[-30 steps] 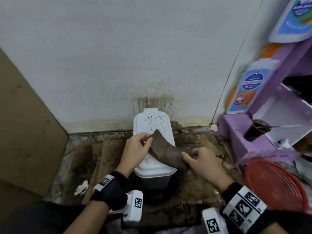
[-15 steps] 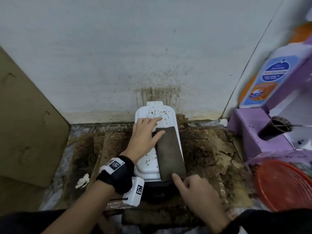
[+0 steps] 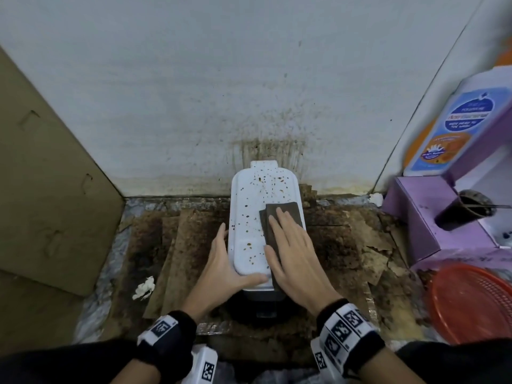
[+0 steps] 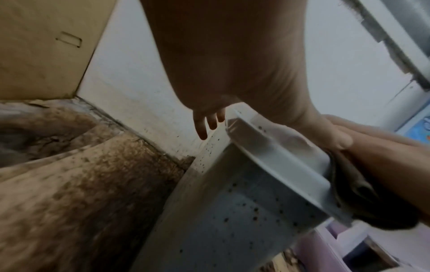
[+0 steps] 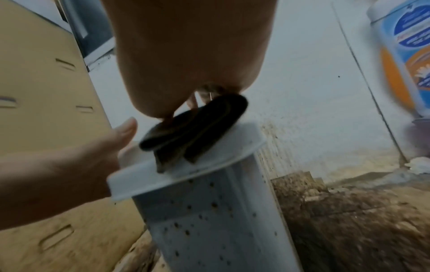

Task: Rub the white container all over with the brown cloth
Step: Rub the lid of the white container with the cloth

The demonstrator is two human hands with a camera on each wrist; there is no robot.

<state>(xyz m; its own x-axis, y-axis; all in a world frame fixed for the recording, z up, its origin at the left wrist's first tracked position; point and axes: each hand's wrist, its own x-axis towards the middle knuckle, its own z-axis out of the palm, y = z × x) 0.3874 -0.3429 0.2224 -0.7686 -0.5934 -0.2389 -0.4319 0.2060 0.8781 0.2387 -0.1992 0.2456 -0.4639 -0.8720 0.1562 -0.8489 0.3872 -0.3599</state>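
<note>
A: Status on the white plastic container?

B: Tall rectangular tub with rounded corners, flat lipped lid, tab at the far end. Lid and side walls are speckled with brown spots. It stands upright on the stained, peeling brown cardboard floor, far end near the white wall. The lid's long axis runs from the person toward the wall.

A: Cloth?

B: Folded dark brown cloth, matte, in layers, lies flat on the right half of the lid. Its near end overhangs the lid's near edge; the folds show in the right wrist view.

A: Hands?

B: Right hand is flat on the cloth, fingers straight and slightly spread, pressing down. Left hand cups the lid's near left corner: fingers extended along the left edge, thumb laid across the near rim.

A: Surroundings?

B: Tan cardboard sheet leans at left. Purple box at right holds a dark cup with a stick in it. Red mesh basket just in front; contents can't tell.
</note>
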